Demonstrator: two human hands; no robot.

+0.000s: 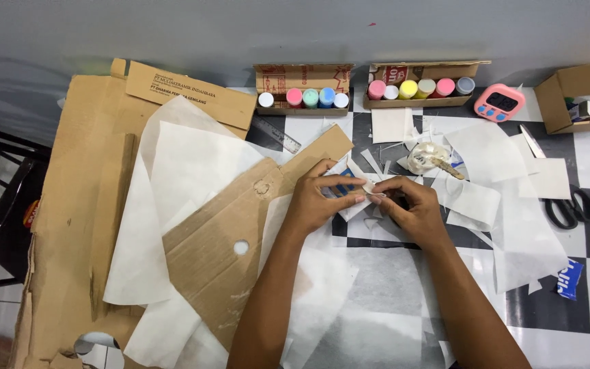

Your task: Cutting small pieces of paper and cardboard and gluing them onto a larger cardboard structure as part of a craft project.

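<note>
Just below the tape roll (426, 157), the left hand (319, 201) and right hand (411, 208) together pinched what looked like a small white paper scrap (370, 193).

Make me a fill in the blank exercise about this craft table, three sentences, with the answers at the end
1. Both hands, the left hand and the right hand, pinch a small scrap of white ____.
2. The black-handled scissors lie on the person's ____ side of the table.
3. The pink timer stands beside a cardboard box that holds a row of paint ____.

Missing words: paper; right; bottles
</note>
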